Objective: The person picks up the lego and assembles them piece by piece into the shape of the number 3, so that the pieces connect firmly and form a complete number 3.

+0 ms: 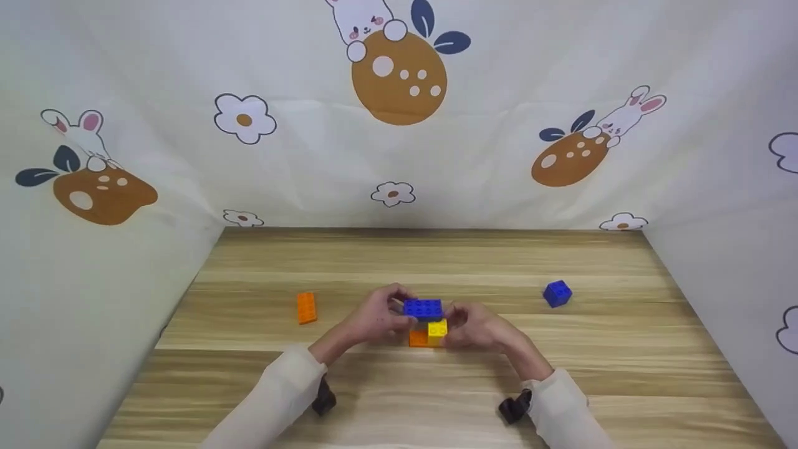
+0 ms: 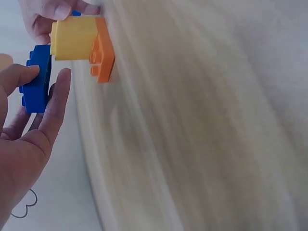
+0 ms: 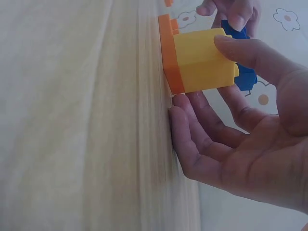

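Note:
Between the thumb and fingers of my left hand (image 1: pixel 380 315) is a blue brick (image 1: pixel 423 309), held above the table beside the top of a yellow brick (image 1: pixel 437 332). That yellow block stands upright on one end of a flat orange brick (image 1: pixel 418 338), whose bare studs show in the left wrist view. My right hand (image 1: pixel 475 327) grips the yellow brick, its thumb (image 3: pixel 240 48) on the near face and the other fingers behind and below. In the right wrist view the blue brick (image 3: pixel 246 79) is partly hidden behind the yellow one.
A second orange brick (image 1: pixel 306 308) lies to the left on the wooden table (image 1: pixel 399 399). To the right sits a blue cube-shaped brick (image 1: pixel 557 293). A patterned cloth (image 1: pixel 312 162) rises behind the table and along both sides.

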Demonstrator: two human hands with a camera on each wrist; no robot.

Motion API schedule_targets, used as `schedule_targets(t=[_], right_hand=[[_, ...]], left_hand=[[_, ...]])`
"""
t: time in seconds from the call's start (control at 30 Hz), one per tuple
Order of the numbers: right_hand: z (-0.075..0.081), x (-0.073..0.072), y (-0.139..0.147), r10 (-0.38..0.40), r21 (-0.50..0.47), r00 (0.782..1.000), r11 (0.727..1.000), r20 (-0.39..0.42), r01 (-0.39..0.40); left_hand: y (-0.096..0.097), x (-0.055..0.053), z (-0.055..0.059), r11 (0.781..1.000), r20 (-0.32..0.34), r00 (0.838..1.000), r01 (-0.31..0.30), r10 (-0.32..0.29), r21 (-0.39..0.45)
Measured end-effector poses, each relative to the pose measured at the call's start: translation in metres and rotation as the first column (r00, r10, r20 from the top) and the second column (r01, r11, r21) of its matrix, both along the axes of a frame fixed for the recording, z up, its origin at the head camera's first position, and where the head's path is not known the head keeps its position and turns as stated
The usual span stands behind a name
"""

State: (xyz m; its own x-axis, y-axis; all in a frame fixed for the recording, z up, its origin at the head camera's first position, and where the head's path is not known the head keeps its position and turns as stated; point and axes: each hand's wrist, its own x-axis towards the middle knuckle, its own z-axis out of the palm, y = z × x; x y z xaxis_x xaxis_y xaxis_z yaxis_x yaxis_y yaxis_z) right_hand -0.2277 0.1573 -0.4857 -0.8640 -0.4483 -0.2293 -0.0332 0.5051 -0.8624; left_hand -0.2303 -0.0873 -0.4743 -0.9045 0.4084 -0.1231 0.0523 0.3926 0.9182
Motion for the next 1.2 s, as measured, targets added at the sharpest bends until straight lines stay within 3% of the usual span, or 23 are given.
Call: schedule_targets(t=[0.37, 0.9, 1.1, 1.2], right_hand=[[0.001, 0.000, 0.000, 0.020, 0.008, 1.000, 1.000, -0.008, -0.020], [0.001, -0.001, 0.000, 0.012, 0.040, 1.000, 0.999, -0.020, -0.011], [0.001, -0.001, -0.001, -0.003, 0.049, 1.000, 0.999, 0.002, 0.003], [0.000, -0.001, 0.000, -0.002, 0.052, 1.000, 0.999, -0.002, 0.002]], left_hand=[[0.000, 0.009, -0.003, 0.999, 0.078, 0.996, 0.043, -0.044, 0.017], [0.007, 0.012, -0.014, 1.000, 0.052, 0.999, 0.003, -0.004, 0.028], [0.006, 0.012, -0.017, 0.995, 0.075, 0.997, -0.042, 0.035, 0.093], [0.006, 0.011, -0.017, 0.995, 0.080, 0.996, -0.052, 0.045, 0.085]])
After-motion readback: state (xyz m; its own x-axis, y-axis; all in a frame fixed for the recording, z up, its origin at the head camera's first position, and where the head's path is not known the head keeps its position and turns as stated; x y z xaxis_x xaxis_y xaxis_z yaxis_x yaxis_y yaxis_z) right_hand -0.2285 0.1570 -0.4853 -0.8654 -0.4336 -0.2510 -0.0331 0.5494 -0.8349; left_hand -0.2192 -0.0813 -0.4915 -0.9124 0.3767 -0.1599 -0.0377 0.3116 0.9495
